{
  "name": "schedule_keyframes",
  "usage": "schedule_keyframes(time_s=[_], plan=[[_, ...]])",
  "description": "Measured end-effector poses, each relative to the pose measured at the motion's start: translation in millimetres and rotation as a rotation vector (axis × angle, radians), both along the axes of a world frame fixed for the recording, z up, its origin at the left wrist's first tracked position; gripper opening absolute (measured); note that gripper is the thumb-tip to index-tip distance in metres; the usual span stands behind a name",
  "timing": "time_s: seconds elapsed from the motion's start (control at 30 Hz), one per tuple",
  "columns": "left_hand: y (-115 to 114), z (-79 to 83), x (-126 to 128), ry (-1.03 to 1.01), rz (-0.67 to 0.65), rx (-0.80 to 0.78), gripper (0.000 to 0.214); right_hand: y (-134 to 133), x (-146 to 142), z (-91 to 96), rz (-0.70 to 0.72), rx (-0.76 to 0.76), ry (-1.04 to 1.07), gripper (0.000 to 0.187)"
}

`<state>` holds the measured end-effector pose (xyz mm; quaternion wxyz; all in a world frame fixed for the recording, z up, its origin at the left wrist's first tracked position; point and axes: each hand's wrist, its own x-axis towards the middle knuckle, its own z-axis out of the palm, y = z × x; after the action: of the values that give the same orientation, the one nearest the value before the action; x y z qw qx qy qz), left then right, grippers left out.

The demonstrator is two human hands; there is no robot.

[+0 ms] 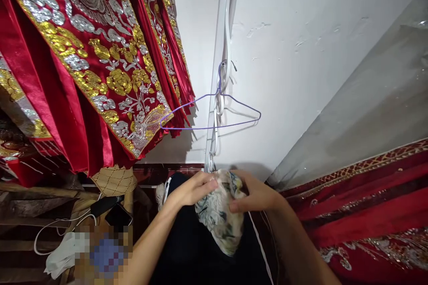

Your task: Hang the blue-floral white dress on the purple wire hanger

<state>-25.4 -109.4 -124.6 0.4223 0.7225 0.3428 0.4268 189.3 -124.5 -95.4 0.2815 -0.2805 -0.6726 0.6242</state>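
A bundle of thin patterned cloth [219, 213], pale with green, dark and yellow marks, is bunched up above my lap. My left hand [198, 188] grips its upper left side, thumb lying on top. On the other side my right hand [256, 193] holds it, with the thumb pressed against the front and the other fingers partly hidden behind the cloth. The lower end of the fabric hangs down to a rounded point. Straight ahead, a purple wire hanger [210, 128] hangs on the wall by its hook, with no garment on it.
Red costumes with gold and silver embroidery [117, 75] hang at the left. More red embroidered fabric [371, 213] lies at the right. A wooden stool [78, 207] at lower left carries a phone [118, 217], a white cable and tissue [67, 251]. White cords [228, 31] run down the wall.
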Motion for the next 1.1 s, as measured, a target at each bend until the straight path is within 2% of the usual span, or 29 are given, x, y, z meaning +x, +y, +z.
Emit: schedule_keyframes(time_s=[0.03,0.07,0.13,0.2,0.27,0.37,0.43,0.57,0.67,0.73,0.8,0.9,0.97,1.1], plan=[[3.6,-3.5,-6.9,0.099,-0.01,0.001,0.045,6.0,7.4,7.1,-0.041,0.058,-0.055,0.033],[7.1,-6.6,-14.7,0.215,-0.024,0.018,0.045,13.9,13.7,12.7,-0.139,0.109,-0.091,0.023],[14.1,-11.0,-32.7,0.433,-0.01,0.067,0.044,36.1,21.6,18.5,-0.425,0.214,-0.094,0.013],[20.4,-13.0,-51.8,0.628,0.042,0.112,0.043,66.1,24.3,17.9,-0.693,0.343,-0.023,0.012],[24.9,-12.7,-69.0,0.839,0.043,0.133,0.039,98.4,24.7,13.1,-0.828,0.474,0.046,0.026],[26.9,-7.2,-87.0,1.076,0.001,0.098,0.028,134.5,27.9,5.6,-0.75,0.531,-0.044,0.028],[27.0,0.5,-93.4,1.128,0.033,0.09,0.023,142.9,34.2,4.6,-0.665,0.516,-0.123,0.023],[33.2,24.9,-95.6,0.979,0.211,0.207,0.026,129.0,52.5,17.3,-0.663,0.517,-0.203,0.02],[46.1,47.0,-91.0,0.795,0.249,0.29,0.036,112.1,59.2,31.7,-0.646,0.536,-0.265,0.021],[58.9,59.6,-87.2,0.767,0.294,0.337,0.04,105.0,58.4,37.8,-0.605,0.536,-0.283,0.023],[74.2,67.9,-84.6,0.823,0.372,0.318,0.041,102.2,56.1,39.4,-0.581,0.534,-0.294,0.024],[95.2,72.1,-81.4,0.961,0.388,0.136,0.043,103.4,54.0,34.7,-0.591,0.549,-0.299,0.023],[102.1,71.8,-77.2,0.999,0.426,0.085,0.042,105.0,53.7,29.4,-0.594,0.57,-0.302,0.021],[99.3,71.8,-65.5,0.93,0.574,0.286,0.031,105.3,51.8,22.6,-0.595,0.59,-0.283,0.019]])
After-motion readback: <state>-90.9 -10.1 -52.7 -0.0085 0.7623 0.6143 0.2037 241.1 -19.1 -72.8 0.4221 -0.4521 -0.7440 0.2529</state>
